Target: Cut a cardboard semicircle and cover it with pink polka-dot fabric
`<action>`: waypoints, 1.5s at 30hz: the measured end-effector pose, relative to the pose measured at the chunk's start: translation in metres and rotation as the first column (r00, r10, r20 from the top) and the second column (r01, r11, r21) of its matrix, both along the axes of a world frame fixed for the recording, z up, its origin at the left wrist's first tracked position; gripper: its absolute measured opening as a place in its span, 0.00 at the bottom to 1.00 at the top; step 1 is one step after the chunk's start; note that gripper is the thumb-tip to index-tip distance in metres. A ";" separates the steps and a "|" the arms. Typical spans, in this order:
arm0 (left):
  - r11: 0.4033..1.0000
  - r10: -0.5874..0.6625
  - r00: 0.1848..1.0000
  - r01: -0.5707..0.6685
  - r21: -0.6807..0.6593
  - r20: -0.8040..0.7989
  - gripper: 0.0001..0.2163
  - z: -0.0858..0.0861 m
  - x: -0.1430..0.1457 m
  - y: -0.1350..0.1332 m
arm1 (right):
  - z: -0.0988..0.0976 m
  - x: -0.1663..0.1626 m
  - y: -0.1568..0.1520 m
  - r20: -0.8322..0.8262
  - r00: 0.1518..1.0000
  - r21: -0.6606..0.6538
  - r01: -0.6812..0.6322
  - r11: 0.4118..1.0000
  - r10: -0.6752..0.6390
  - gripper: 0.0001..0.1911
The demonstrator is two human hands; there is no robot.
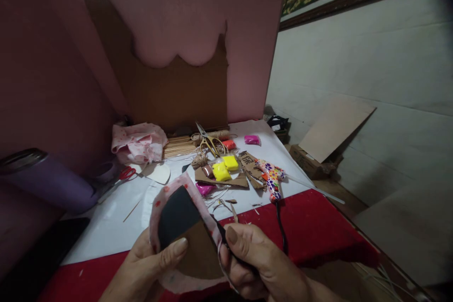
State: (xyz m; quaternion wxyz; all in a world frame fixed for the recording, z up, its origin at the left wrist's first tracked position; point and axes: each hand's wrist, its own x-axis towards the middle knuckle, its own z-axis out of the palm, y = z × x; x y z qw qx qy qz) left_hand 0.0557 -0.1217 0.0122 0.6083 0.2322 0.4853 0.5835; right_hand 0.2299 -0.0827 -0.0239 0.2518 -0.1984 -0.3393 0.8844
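My left hand (150, 262) grips a rounded cardboard piece (200, 250) from its left side, with the thumb pressed on its face. Part of that face is dark blue-black. Pink fabric with red spots (158, 204) lies beneath the piece and shows as a border around it. At the right edge, my right hand (256, 257) is closed around a slim black tool (221, 232), its thumb on top. The tool lies against the fabric border; the fingers hide most of it, so its kind is unclear.
Behind the hands lie gold-handled scissors (208, 144), yellow clay packets (222, 171), cardboard scraps (249, 167) and a flower-patterned glue gun (272, 177) with its cord. Red-handled scissors (127, 173), crumpled pink cloth (139, 143) and a purple cylinder (49, 181) are at left. Large cut cardboard (177, 92) leans on the wall.
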 end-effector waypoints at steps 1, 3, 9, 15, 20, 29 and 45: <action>1.000 -0.025 1.000 0.025 -0.005 0.000 0.44 -0.001 -0.001 0.000 | 0.001 0.001 0.000 -0.001 1.000 -0.001 -0.006 1.000 0.006 0.22; 0.999 -0.048 0.999 0.048 -0.015 -0.003 0.44 -0.001 -0.002 -0.001 | 0.005 0.003 0.001 0.007 1.000 -0.016 -0.005 1.000 0.005 0.21; 0.999 0.024 1.000 -0.023 0.038 -0.015 0.47 0.001 0.002 -0.001 | 0.011 0.002 0.001 0.037 0.999 -0.057 0.042 0.998 -0.040 0.22; 0.997 0.056 0.998 -0.057 0.053 0.015 0.46 0.000 0.006 -0.001 | 0.002 -0.001 0.001 0.004 0.999 -0.036 0.033 0.999 -0.033 0.22; 0.997 0.060 0.998 -0.059 0.055 -0.022 0.42 -0.005 0.002 -0.001 | 0.008 0.002 0.001 -0.004 1.000 -0.057 0.009 0.998 -0.009 0.22; 0.996 0.056 0.997 -0.051 0.077 -0.057 0.45 -0.015 -0.006 0.003 | 0.005 -0.001 0.006 -0.032 0.999 -0.067 -0.016 0.998 0.013 0.21; 0.996 -0.072 0.993 0.076 0.042 -0.090 0.38 -0.020 -0.009 0.004 | 0.009 0.004 0.002 -0.018 0.997 -0.062 -0.080 0.995 0.079 0.22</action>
